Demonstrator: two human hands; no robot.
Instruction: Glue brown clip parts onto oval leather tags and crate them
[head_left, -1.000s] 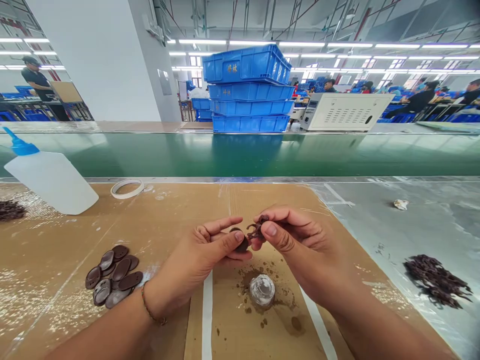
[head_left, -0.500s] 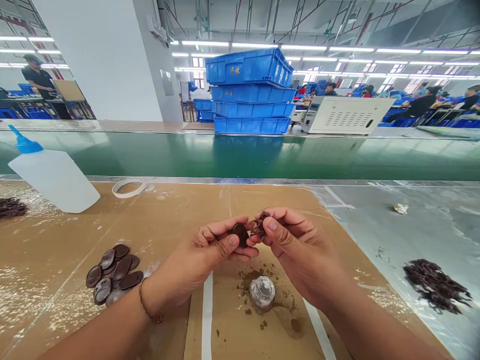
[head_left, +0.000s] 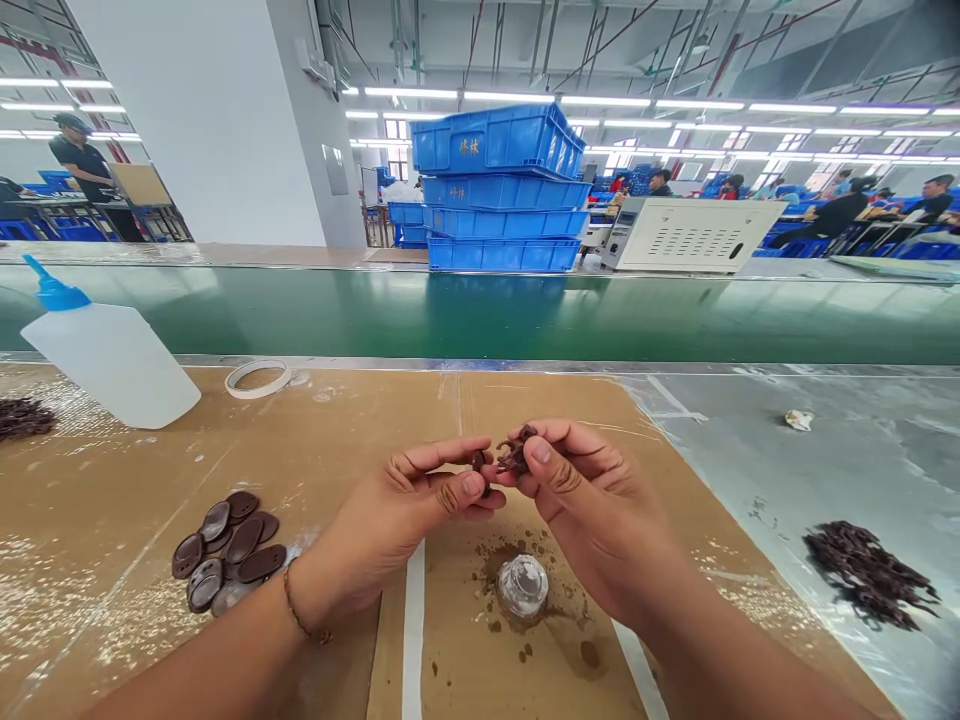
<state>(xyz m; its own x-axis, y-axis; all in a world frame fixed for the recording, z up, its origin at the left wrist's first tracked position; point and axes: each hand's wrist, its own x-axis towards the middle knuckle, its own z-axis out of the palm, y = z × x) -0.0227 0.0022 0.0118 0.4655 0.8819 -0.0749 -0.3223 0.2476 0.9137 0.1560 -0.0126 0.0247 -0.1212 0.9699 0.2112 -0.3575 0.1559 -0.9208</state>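
My left hand (head_left: 424, 497) pinches a small dark brown oval disc (head_left: 480, 462), now turned nearly edge-on and mostly covered by the fingers. Facing it, my right hand (head_left: 581, 480) grips a clump of thin dark brown strands (head_left: 516, 450) between thumb and fingers. The two hands almost meet above a small glass jar (head_left: 523, 587) with a whitish top, which stands on stained cardboard. To the left lies a heap of brown oval discs (head_left: 244, 538). A larger pile of the brown strands (head_left: 866, 572) rests on the right.
A white squeeze bottle (head_left: 112, 350) with a blue nozzle and a tape roll (head_left: 258, 379) stand at the back left. Beyond the cardboard (head_left: 330, 420) runs a green conveyor belt (head_left: 337, 315). Blue crates (head_left: 502, 190) are stacked behind it. People sit in the distance.
The disc in my left hand has turned from showing its face to nearly edge-on. My right hand still holds the strands and has barely shifted.
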